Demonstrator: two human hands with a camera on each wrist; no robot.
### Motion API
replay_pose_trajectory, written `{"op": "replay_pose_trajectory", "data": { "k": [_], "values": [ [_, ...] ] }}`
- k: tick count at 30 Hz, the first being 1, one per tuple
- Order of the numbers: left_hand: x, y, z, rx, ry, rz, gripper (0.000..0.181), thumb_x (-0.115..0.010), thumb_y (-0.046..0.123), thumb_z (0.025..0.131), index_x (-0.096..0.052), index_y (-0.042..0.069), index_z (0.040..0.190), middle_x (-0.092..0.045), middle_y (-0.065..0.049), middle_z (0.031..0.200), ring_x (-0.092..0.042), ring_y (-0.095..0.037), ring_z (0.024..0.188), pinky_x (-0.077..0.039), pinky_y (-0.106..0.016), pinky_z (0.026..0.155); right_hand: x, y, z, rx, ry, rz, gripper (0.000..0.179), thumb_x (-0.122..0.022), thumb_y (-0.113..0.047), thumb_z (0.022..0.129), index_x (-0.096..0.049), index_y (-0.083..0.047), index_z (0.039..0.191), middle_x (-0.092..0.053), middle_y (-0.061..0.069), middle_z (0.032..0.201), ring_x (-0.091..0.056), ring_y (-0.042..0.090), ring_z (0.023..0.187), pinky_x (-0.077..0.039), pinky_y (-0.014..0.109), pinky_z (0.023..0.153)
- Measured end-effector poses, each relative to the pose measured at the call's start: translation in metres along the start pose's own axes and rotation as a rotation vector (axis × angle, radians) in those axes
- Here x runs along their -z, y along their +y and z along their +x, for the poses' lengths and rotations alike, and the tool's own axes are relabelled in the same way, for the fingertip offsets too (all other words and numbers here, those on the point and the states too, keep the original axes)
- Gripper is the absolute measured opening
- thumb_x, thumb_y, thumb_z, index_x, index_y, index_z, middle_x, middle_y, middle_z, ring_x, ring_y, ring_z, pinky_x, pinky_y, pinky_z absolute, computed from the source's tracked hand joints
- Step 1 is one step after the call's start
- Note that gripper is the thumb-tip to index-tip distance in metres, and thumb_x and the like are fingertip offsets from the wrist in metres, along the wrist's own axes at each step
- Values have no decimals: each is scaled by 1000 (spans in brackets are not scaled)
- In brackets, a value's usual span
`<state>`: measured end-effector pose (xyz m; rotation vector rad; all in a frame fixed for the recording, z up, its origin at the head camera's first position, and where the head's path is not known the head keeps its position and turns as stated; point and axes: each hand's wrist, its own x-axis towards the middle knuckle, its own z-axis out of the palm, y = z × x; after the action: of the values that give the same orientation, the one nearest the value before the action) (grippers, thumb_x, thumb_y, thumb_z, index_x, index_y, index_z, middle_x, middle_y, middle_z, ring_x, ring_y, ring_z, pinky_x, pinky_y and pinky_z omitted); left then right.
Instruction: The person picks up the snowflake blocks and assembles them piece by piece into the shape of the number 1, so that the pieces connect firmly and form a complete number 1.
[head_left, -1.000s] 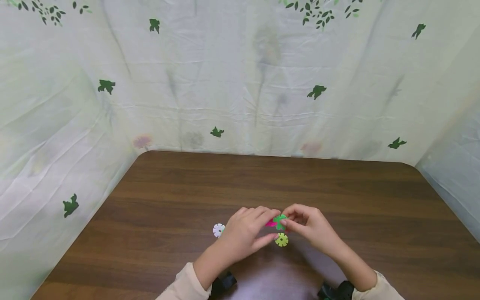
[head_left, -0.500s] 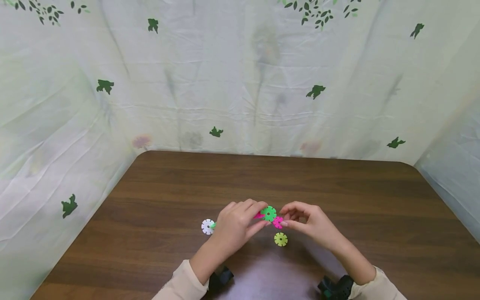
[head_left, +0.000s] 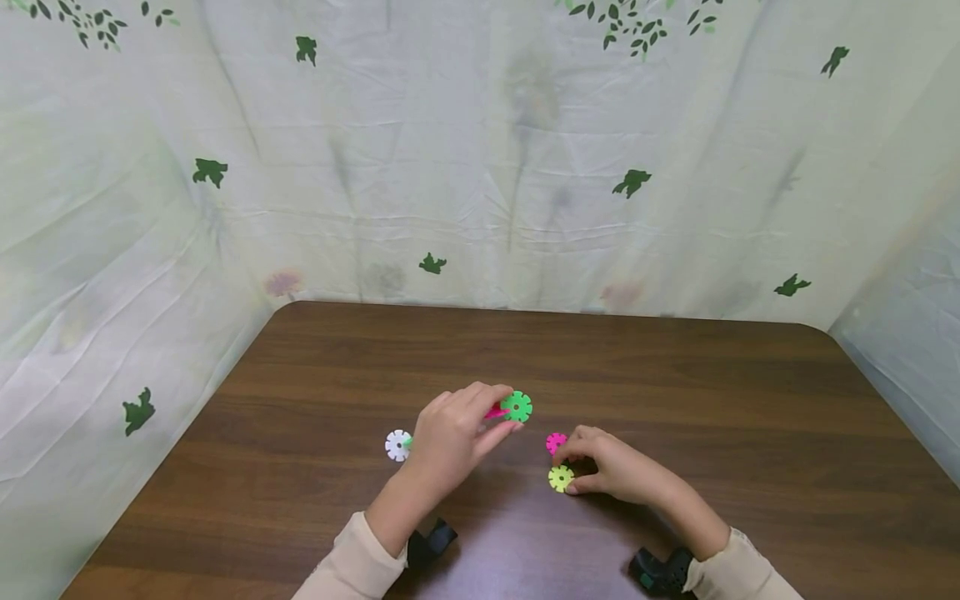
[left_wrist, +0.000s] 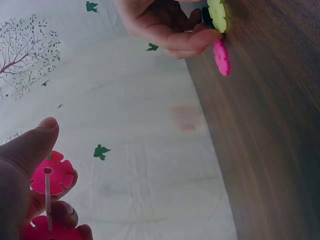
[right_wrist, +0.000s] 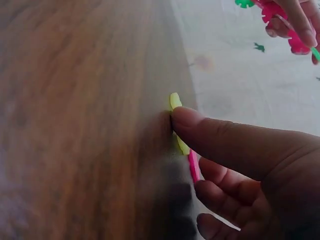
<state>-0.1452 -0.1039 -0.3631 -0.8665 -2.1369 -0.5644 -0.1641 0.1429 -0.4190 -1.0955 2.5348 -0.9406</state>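
Observation:
My left hand [head_left: 453, 433] holds a joined chain of notched plastic discs above the table. A green disc [head_left: 517, 407] shows at its fingertips and a white disc [head_left: 397, 446] sticks out on the other side. Pink discs [left_wrist: 56, 177] of the chain lie between thumb and fingers in the left wrist view; parts are hidden by the hand. My right hand [head_left: 618, 468] pinches the edge of a yellow-green disc [head_left: 559, 478] at the tabletop, thumb on the near side. Just beyond it lies a loose pink disc [head_left: 555, 442], close to the index finger.
The brown wooden table [head_left: 360, 358] reaches back to a pale cloth backdrop [head_left: 480, 167] printed with green leaf and bird shapes. A black wrist device [head_left: 660, 573] sits under the right wrist, and another [head_left: 432, 540] under the left.
My left hand has moved left and away from me with the chain. The right hand has left the chain and the pink disc and come down to the yellow-green disc.

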Motion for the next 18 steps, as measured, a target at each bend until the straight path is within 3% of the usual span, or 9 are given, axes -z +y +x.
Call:
{"op": "replay_pose_trajectory", "data": {
  "k": [4,9,13,18],
  "values": [
    [0,0,0,2,-3,1,37,-76,28,69,-62,11,99,-61,6,79,-56,-7,64,-41,-21,54,0,-4,0,-32,-2,-3,26,-75,-18,72,-56,-21,90,-50,-11,84,-47,9,83,-41,28,74],
    [-1,2,0,2,-15,-3,36,-76,29,69,-62,11,98,-60,7,79,-54,-6,62,-40,-21,53,4,-12,0,-7,8,127,18,-69,-10,79,-56,-17,89,-56,-10,79,-53,7,72,-46,25,65],
    [-3,4,-1,7,-34,-4,35,-76,29,70,-63,12,98,-60,7,80,-53,-5,63,-39,-21,53,12,-24,-2,44,109,201,14,-64,-9,83,-62,-11,96,-61,-8,87,-55,8,72,-48,25,64],
    [-4,9,-2,-3,-66,-7,34,-76,29,71,-63,12,98,-60,7,81,-53,-4,65,-39,-21,53,22,-36,-5,113,303,158,14,-66,-13,81,-63,-11,95,-60,-7,82,-53,8,66,-47,24,57]
  ]
}}
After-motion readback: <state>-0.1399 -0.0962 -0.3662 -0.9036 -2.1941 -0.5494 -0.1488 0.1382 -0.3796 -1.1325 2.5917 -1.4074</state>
